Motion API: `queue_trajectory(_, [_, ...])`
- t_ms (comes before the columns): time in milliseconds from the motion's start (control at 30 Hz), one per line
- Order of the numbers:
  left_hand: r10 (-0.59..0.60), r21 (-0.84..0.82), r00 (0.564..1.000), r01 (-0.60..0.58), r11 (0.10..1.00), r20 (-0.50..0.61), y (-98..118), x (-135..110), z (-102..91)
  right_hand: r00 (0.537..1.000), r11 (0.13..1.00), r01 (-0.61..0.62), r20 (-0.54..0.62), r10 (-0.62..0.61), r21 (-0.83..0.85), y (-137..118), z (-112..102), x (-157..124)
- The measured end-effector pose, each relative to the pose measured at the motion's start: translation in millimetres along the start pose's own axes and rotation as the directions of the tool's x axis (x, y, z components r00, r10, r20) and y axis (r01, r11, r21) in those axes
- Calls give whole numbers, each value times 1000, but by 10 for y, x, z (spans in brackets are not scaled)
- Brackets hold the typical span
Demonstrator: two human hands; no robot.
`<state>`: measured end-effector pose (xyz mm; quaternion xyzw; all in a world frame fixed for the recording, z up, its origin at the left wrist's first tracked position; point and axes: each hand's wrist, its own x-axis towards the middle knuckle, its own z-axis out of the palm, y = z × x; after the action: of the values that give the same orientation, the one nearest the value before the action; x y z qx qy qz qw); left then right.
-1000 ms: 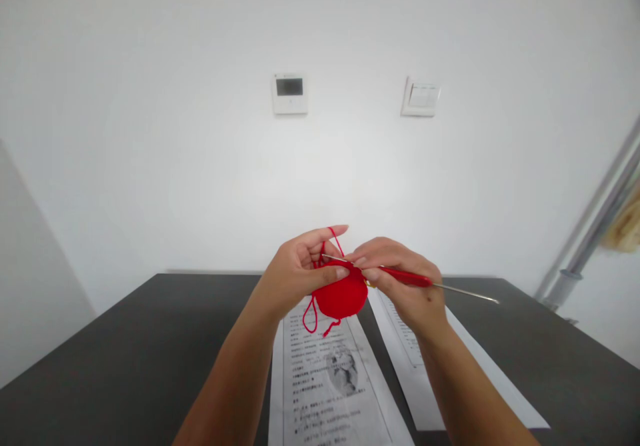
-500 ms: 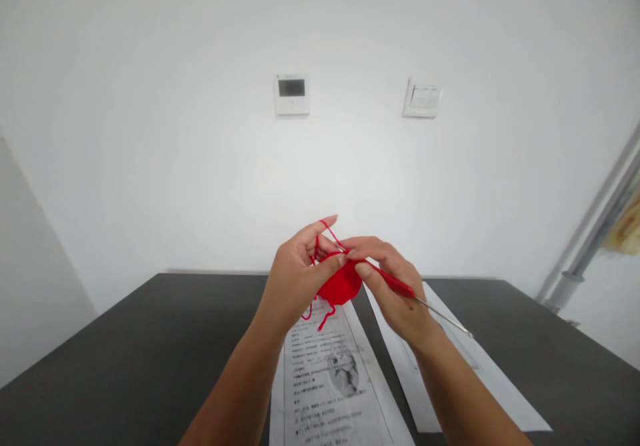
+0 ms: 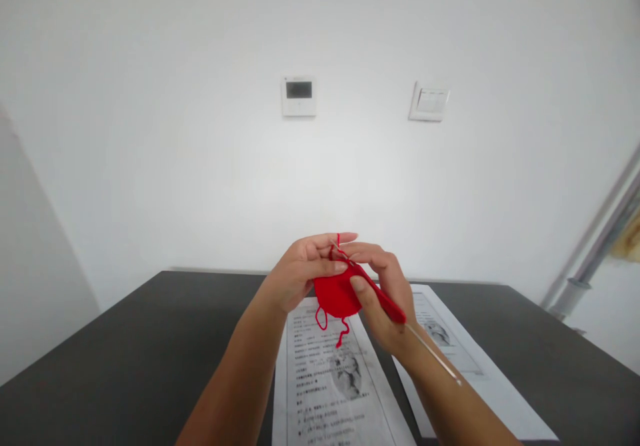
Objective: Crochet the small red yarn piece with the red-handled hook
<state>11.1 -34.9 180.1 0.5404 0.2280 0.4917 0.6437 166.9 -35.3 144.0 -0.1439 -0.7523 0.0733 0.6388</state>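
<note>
My left hand (image 3: 300, 273) pinches the top edge of a small round red crochet piece (image 3: 337, 296), held up above the table. Red yarn (image 3: 339, 241) runs over its raised forefinger. A short yarn tail (image 3: 343, 331) dangles below the piece. My right hand (image 3: 383, 293) is closed on a crochet hook with a red grip (image 3: 387, 303); its metal shaft (image 3: 434, 356) slants down and to the right over my wrist. The hook's tip sits at the piece's upper edge, between my two hands.
A dark table (image 3: 125, 366) lies below my arms. Two printed sheets rest on it: one (image 3: 330, 386) under my hands, another (image 3: 460, 359) to its right. On the white wall hang a small display panel (image 3: 299, 95) and a light switch (image 3: 429, 102). A metal pole (image 3: 595, 253) stands at right.
The hook has swung from nearly level to pointing steeply down-right. My right hand turned and drew closer to the left; the forefinger with the yarn dropped a little.
</note>
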Motion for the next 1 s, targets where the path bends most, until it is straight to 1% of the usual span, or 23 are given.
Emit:
queue_trajectory(33, [-20,-4,999,20,1000,29,6,-1,-34,996,996,-79,38,77,49,-37,-22,9])
queue_trajectory(100, [-42,-13,996,43,999,82,18,-7,-86,983,978,-172,78,164,117,-103,-79,42])
queue_trajectory(200, [-61,-19,989,64,998,136,36,-24,-127,968,958,-239,121,222,156,-163,-172,107])
queue_trajectory(300, [-79,-15,984,83,996,162,44,-48,-136,961,945,-251,169,217,210,-174,-242,150])
queue_trajectory(367, [-72,-21,985,76,997,160,40,-63,-131,961,939,-249,183,208,236,-166,-269,158])
queue_trajectory(500, [-49,-1,991,49,999,122,28,-79,-101,965,942,-241,158,208,232,-146,-289,158])
queue_trajectory(700, [-40,29,997,38,999,72,33,-87,-23,974,949,-199,153,165,243,-161,-314,185])
queue_trajectory(767, [-17,7,997,17,1000,73,36,-97,-14,969,932,-228,160,189,282,-175,-329,182])
queue_trajectory(900, [82,-66,990,-75,995,114,48,-117,-33,949,881,-309,172,264,357,-195,-346,154])
queue_trajectory(1000, [127,-117,980,-109,987,154,61,-111,-39,944,864,-328,166,285,381,-200,-346,134])
